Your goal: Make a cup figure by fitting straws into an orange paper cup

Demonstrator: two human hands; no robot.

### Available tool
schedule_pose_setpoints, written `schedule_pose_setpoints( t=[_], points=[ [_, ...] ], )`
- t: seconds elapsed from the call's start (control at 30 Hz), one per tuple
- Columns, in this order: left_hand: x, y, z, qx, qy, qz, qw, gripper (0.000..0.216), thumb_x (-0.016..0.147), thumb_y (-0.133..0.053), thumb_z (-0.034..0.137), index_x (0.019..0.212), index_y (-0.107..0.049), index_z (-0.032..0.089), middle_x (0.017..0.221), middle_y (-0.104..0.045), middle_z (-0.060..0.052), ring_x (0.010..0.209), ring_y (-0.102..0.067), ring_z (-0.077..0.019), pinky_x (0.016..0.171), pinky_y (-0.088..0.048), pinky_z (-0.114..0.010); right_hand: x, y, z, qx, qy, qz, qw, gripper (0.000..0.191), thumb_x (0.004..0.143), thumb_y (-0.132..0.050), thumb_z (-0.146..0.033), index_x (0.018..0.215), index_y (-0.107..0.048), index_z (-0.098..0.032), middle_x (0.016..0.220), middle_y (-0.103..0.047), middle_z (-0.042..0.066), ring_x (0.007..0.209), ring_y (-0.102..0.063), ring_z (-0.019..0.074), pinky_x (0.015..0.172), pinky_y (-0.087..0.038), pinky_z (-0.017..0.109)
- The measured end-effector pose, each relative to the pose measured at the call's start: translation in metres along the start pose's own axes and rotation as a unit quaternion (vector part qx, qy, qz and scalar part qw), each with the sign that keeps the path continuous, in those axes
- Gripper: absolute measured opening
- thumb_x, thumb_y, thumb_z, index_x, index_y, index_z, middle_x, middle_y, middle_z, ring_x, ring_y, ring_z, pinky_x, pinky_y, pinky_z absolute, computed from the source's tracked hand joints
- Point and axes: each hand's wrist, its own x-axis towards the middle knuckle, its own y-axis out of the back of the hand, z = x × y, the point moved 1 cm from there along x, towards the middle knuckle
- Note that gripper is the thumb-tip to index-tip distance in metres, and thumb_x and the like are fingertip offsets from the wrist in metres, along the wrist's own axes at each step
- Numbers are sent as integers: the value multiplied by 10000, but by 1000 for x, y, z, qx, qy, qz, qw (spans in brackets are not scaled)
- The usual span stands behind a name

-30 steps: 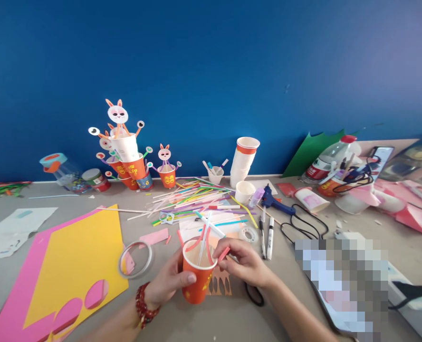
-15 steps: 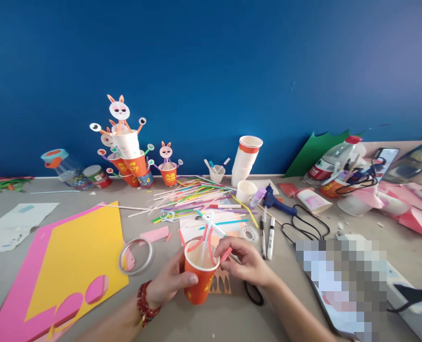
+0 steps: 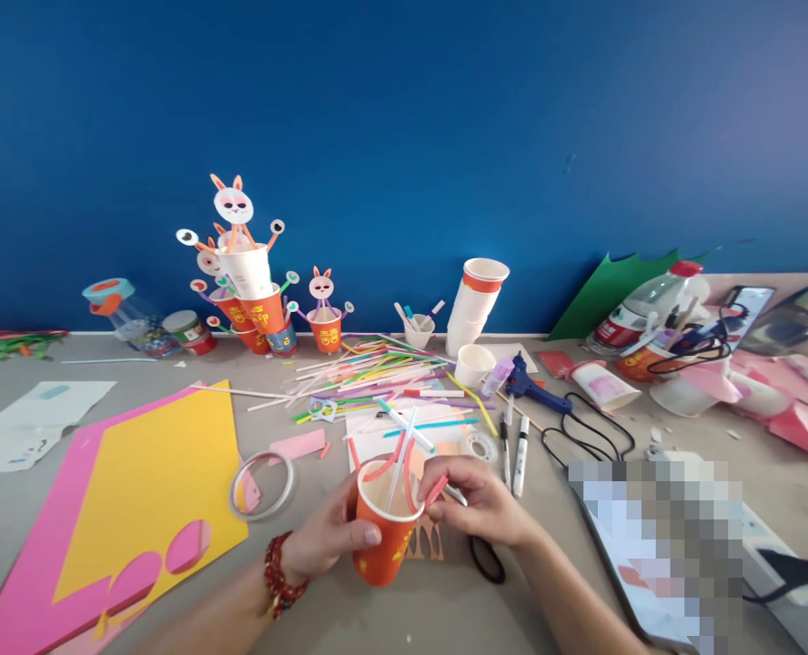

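Still, left hand [image 3: 326, 544] grips the orange cup [image 3: 383, 537]; right hand [image 3: 476, 505] keeps pinching its pink strip [image 3: 435, 490].

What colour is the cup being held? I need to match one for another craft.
Orange cup, yellow print, head view.

I see 1 orange paper cup [image 3: 385, 535] with yellow print, upright and slightly tilted, raised just above the grey table near its front edge. Its white interior holds 1 white straw [image 3: 398, 462] leaning up and right. 2 pink strips [image 3: 405, 462] arch over the rim, 1 bending outward on the right.
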Motion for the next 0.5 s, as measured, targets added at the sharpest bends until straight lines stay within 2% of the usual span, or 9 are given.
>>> schedule_pose_setpoints(
  t=[0.37,0.5],
  points=[
    [2,-1,3,5,17,-26,999,705,743,-741,507,1339,-525,198,1268,-613,-133,1156,-553,-337,982,-404,-450,2,1,-3,11,-15,-35,999,174,887,-647,-318,857,-667,-147,692,-667,30,617,-590,126,598,-468,219],
    [2,-1,2,6,15,-25,1000,702,736,-746,507,1326,-532,192,1242,-627,-134,1125,-568,-332,957,-419,-441,2,1,-3,14,-12,-27,999,184,885,-649,-327,855,-670,-146,703,-665,33,622,-588,127,610,-475,227]
  ],
)
